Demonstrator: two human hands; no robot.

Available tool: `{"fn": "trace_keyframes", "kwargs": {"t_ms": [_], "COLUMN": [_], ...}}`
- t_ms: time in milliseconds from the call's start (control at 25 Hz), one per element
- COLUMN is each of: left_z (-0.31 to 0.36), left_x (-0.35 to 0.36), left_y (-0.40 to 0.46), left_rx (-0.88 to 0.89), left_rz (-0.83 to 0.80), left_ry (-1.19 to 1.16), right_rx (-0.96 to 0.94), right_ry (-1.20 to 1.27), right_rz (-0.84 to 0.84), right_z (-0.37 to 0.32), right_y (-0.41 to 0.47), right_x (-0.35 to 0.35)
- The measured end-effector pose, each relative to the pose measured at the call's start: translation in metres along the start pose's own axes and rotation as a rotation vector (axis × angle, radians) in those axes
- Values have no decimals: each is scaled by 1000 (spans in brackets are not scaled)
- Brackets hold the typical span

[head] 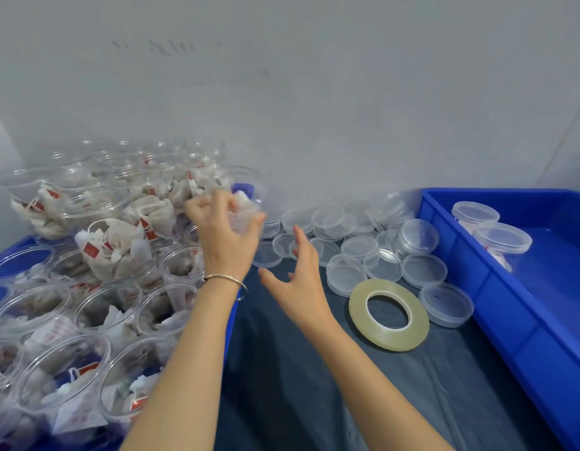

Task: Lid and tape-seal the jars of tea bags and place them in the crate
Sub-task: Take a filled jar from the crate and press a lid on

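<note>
Two hands are up over the dark sheet as I watch from the head camera. My left hand has its fingers curled round a clear jar of tea bags, lifted just left of the heap of lids; motion blur keeps me from seeing exactly how the fingers sit. My right hand hangs in front of the lids with fingers spread and nothing in it. Farther left of the lids, a blue bin is packed with open jars of tea bags, some stacked high; the bags carry red tags, but any print on them is too small for me to read. A roll of clear tape lies flat on the sheet just in front of the lids. Right of the lids stands the blue crate, with two lidded jars inside at its far end; a faint reddish label shows through one, unreadable.
</note>
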State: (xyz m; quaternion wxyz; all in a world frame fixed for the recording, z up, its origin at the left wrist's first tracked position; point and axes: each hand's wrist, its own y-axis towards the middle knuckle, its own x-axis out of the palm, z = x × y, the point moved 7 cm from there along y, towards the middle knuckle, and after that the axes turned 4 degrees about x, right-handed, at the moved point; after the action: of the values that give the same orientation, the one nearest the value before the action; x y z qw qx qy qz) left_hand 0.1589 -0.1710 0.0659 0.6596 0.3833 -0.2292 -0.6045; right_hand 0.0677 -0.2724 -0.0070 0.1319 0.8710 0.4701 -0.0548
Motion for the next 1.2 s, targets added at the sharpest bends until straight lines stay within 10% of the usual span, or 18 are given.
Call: {"fn": "trace_keyframes", "kwargs": {"t_ms": [200,640,800,960,1200], "left_z": [13,-34,-20,10,11], "left_x": [42,68,78,92,92], "left_y": [-42,-161,-168,-183,-188], "left_rx": [-59,-503,-484,-404,-458], "left_rz": [-362,-436,-540,-703,-685], "left_ry": [-125,-461,-566,-639,-634], "right_rx": [-13,-88,112,601,348], "right_ry": [47,-165,-680,-1044,-1112], "right_rz": [84,-297,319,199,518], "right_z": [1,71,108,157,108], "right_y": [13,-35,-22,-39,-47], "right_x": [-23,-55,-192,-246,-238]}}
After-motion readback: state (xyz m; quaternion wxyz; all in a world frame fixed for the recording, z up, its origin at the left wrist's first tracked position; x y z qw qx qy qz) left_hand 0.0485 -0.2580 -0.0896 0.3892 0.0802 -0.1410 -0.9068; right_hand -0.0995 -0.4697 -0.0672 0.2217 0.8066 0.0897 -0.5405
